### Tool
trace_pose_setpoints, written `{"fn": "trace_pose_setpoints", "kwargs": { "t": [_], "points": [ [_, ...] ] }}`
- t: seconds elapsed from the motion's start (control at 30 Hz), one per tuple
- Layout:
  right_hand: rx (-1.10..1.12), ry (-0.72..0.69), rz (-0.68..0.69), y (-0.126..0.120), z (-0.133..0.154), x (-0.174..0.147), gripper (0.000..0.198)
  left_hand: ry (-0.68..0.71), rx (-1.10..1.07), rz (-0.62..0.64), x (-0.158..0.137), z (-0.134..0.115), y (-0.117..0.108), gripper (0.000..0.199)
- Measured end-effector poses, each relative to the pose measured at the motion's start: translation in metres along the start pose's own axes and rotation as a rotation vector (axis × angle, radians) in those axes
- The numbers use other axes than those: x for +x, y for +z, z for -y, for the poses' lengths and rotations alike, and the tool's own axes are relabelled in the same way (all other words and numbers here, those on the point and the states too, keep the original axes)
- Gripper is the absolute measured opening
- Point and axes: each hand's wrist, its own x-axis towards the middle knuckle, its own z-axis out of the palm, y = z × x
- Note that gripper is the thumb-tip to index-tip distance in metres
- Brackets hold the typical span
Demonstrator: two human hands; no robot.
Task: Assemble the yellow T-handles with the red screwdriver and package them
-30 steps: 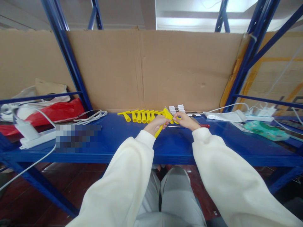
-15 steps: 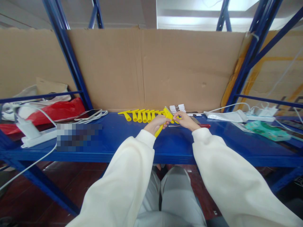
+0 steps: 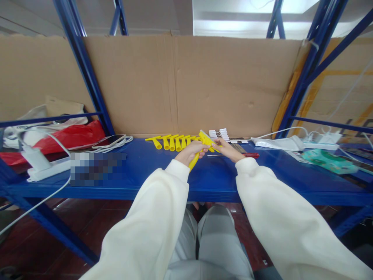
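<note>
My left hand is wrapped round the handle of a yellow scraper. The scraper's wide flat head points up and away, and its handle end sticks out below my fist. My right hand is closed at the right side of the head, fingertips against it; whether a small part lies under them is hidden. Just behind my hands runs a row of several yellow T-shaped scrapers. A screwdriver with a red handle lies beneath my right hand. Small white packets are lined up beyond it.
On the left are a white power strip, a red bag and a coiled white cable. On the right lie a white sleeve and a green packet. A cardboard sheet closes off the back.
The scraper has shifted slightly left and its head has turned a little. My right hand's fingers have gone from a raised pinch to lying lower along the head.
</note>
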Motion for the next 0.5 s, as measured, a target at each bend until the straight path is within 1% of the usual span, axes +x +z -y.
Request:
{"fn": "trace_pose_setpoints", "kwargs": {
  "t": [0.13, 0.2, 0.3, 0.37, 0.43, 0.5],
  "points": [
    [0.018, 0.009, 0.067, 0.001, 0.0, 0.0, 0.034, 0.013, -0.036, 0.025, 0.002, 0.003, -0.003, 0.025],
    [-0.02, 0.011, 0.064, 0.002, 0.001, 0.001, 0.035, 0.009, -0.054, 0.028, 0.001, 0.003, -0.002, 0.026],
    [-0.102, -0.005, -0.007, 0.0, 0.003, 0.003, 0.036, -0.007, -0.078, 0.011, -0.001, 0.0, -0.002, 0.026],
    [-0.152, -0.002, -0.068, -0.006, 0.003, 0.006, 0.038, -0.02, -0.089, -0.013, -0.003, -0.002, -0.003, 0.027],
    [-0.245, 0.044, -0.138, -0.017, 0.001, 0.007, 0.037, -0.024, -0.102, -0.043, -0.004, -0.003, -0.006, 0.029],
    [-0.432, 0.151, -0.209, -0.032, -0.006, 0.006, 0.034, -0.017, -0.104, -0.083, -0.004, -0.002, -0.01, 0.03]
  ]
}}
